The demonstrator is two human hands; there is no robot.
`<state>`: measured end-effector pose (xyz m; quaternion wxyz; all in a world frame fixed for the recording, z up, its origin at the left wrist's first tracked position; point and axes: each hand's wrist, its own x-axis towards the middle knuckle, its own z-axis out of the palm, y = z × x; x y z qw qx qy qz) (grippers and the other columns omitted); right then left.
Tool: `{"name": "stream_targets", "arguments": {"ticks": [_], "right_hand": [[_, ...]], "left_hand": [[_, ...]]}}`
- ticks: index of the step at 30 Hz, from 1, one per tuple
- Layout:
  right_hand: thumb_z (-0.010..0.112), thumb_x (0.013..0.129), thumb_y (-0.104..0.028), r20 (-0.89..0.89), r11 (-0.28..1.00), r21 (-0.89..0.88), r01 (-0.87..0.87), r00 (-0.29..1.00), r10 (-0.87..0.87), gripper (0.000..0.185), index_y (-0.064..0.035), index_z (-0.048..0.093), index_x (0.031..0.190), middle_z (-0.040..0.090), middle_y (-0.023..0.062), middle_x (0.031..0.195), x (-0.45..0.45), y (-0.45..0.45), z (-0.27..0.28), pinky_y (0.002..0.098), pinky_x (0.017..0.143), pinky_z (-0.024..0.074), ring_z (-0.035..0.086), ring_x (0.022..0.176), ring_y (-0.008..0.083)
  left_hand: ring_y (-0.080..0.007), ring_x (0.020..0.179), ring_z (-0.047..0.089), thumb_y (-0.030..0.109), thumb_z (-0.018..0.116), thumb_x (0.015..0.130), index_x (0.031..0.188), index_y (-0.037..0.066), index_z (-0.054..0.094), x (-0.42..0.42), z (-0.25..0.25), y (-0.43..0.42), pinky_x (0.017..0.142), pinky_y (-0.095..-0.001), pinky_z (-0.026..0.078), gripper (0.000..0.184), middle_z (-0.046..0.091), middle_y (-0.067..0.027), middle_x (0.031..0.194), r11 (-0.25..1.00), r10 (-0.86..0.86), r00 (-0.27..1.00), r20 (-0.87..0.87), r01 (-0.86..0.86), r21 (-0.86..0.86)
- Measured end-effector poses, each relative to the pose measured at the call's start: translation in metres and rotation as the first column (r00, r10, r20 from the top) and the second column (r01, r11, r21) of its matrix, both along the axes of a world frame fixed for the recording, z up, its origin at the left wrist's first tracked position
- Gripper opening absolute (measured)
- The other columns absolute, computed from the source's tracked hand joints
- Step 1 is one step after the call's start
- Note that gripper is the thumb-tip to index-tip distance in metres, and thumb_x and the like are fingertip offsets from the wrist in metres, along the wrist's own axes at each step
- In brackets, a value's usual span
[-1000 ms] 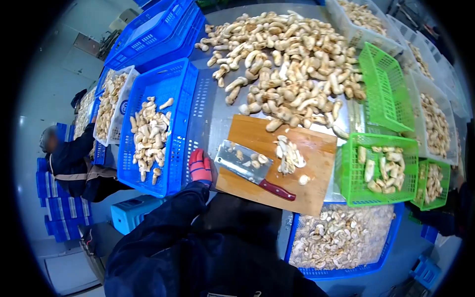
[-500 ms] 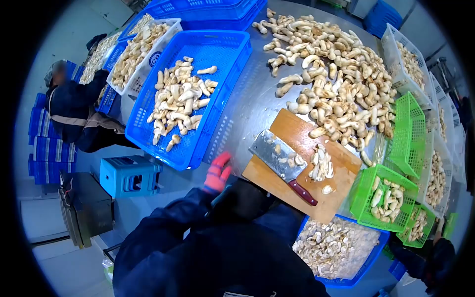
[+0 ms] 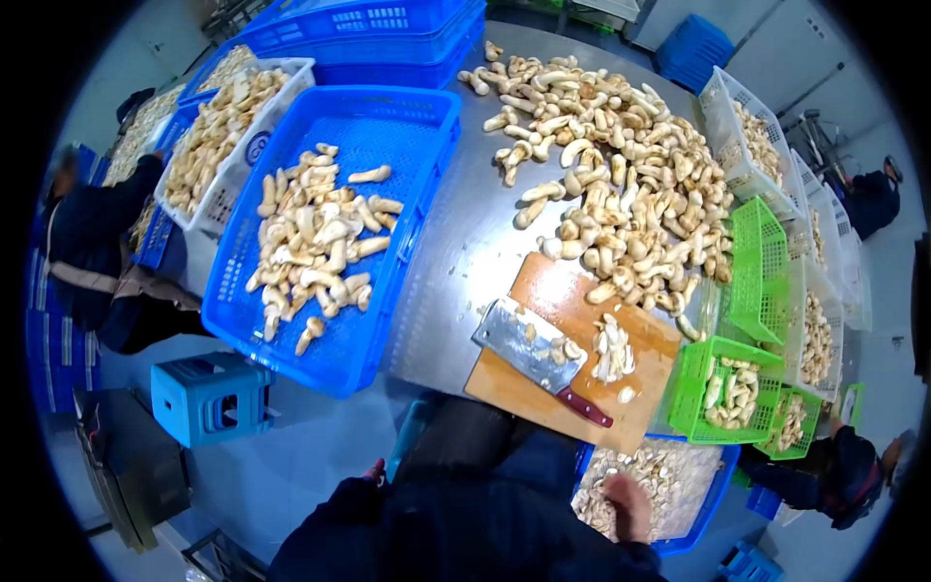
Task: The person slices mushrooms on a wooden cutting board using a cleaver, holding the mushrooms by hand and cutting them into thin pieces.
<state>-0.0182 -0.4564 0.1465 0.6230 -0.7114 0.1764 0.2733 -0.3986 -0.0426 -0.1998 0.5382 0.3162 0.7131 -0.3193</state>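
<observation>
My left hand (image 3: 374,471) is low beside my lap, mostly hidden by the dark sleeve; its fingers cannot be made out. Blurred, my right hand (image 3: 630,506) hangs over the blue crate of mushroom slices (image 3: 669,475), its fingers smeared. On the wooden cutting board (image 3: 543,412) a cleaver (image 3: 531,341) lies flat with its red handle towards me, pieces of mushroom on its blade. Beside the blade sits a small heap of cut mushroom (image 3: 613,351). Whole mushrooms (image 3: 630,165) are piled on the metal table (image 3: 436,281) behind the board.
A blue crate (image 3: 412,228) with mushrooms stands left, a green basket (image 3: 732,398) right. White crates (image 3: 747,150) line the right side. A blue stool (image 3: 208,398) is on the floor. One person (image 3: 87,242) is at the left, others at the right.
My left hand has moved down from the table edge to beside my lap. My right hand has come into view over the crate of slices. The camera view has shifted; the cleaver still lies on the board.
</observation>
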Motion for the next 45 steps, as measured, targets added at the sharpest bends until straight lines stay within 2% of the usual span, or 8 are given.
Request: {"name": "stream_targets", "arguments": {"ticks": [7,13,18,21,31,34,40,45], "right_hand": [[0.049,0.094,-0.021,-0.137,0.960,0.227,0.164,0.981,-0.135,0.033,0.0043,0.054,0.115,0.065,0.0152,0.100,0.093,0.045,0.054,0.0342,0.081,0.0503,0.063,0.090,0.0223],[0.053,0.091,-0.015,0.131,0.922,-0.379,-0.085,0.981,0.144,0.031,0.0024,0.055,0.117,0.064,0.0147,0.105,0.049,0.024,0.000,0.0322,0.083,0.0486,0.063,0.095,0.0245],[0.060,0.079,-0.010,0.414,0.593,-0.797,-0.112,0.614,0.672,0.045,-0.0024,0.050,0.122,0.055,0.0196,0.115,0.058,0.045,-0.033,0.0390,0.094,0.0408,0.051,0.107,0.0389],[0.061,0.074,-0.009,0.380,0.482,-0.859,-0.173,0.416,0.826,0.052,-0.0032,0.047,0.124,0.055,0.0170,0.114,0.076,0.054,-0.029,0.0407,0.092,0.0416,0.051,0.107,0.0357],[0.049,0.084,-0.011,0.222,0.219,-0.974,-0.064,-0.054,0.973,0.050,-0.0066,0.036,0.132,0.053,0.0178,0.109,0.089,0.118,-0.056,0.0404,0.076,0.0488,0.058,0.093,0.0311],[0.049,0.085,-0.011,0.122,0.141,-0.973,-0.184,0.113,0.986,0.049,-0.0070,0.035,0.133,0.056,0.0183,0.103,0.090,0.131,-0.040,0.0420,0.070,0.0499,0.061,0.086,0.0325],[0.059,0.080,-0.015,0.736,0.818,-0.487,-0.308,0.360,0.573,0.034,-0.0061,0.056,0.113,0.061,0.0149,0.075,0.070,0.113,-0.013,0.0376,0.057,0.0487,0.060,0.062,0.0302],[0.055,0.083,-0.010,-0.024,0.799,0.573,-0.181,0.971,0.238,0.033,-0.0051,0.052,0.116,0.047,0.0009,0.061,0.079,0.092,0.007,0.0216,0.032,0.0296,0.037,0.037,0.0068]], "left_hand": [[-0.0263,0.077,0.051,0.077,0.030,0.081,0.108,0.005,0.059,0.095,0.056,-0.003,0.066,-0.0409,0.042,0.082,0.060,-0.0140,0.086,0.959,-0.269,0.946,0.179,0.245,0.144],[-0.0225,0.053,0.046,0.079,0.029,0.079,0.103,0.007,0.063,0.108,-0.014,-0.004,0.048,-0.0407,0.035,0.083,0.058,-0.0108,0.070,0.979,-0.042,0.981,0.190,0.078,-0.187],[-0.0243,0.054,0.047,0.071,0.035,0.084,0.078,0.010,0.063,0.120,-0.002,0.025,0.049,-0.0381,0.035,0.067,0.056,-0.0095,0.062,0.752,-0.653,0.706,0.274,0.563,0.342],[-0.0173,0.056,0.050,0.060,0.045,0.087,0.068,0.011,0.063,0.145,-0.042,0.044,0.049,-0.0322,0.035,0.055,0.056,-0.0061,0.059,0.895,-0.430,0.827,0.362,0.339,0.291],[-0.0111,0.078,0.058,0.030,0.053,0.092,0.102,0.005,0.064,0.263,0.262,0.020,0.072,-0.0210,0.044,0.028,0.065,-0.0027,0.088,0.907,-0.414,0.206,0.887,0.179,0.382],[-0.0106,0.084,0.059,0.029,0.053,0.093,0.108,0.004,0.061,0.298,0.275,0.013,0.077,-0.0221,0.045,0.031,0.064,-0.0051,0.096,0.901,-0.434,0.117,0.893,0.083,0.426],[-0.0180,0.101,0.057,0.045,0.049,0.092,0.127,0.006,0.048,0.372,0.280,-0.019,0.088,-0.0303,0.045,0.053,0.058,-0.0078,0.116,0.995,-0.050,0.103,0.993,-0.084,0.059],[-0.0282,0.125,0.039,0.069,0.033,0.085,0.138,0.010,0.035,0.460,0.286,-0.084,0.103,-0.0440,0.031,0.079,0.041,-0.0115,0.138,0.741,0.656,0.020,0.754,0.172,-0.649]]}}
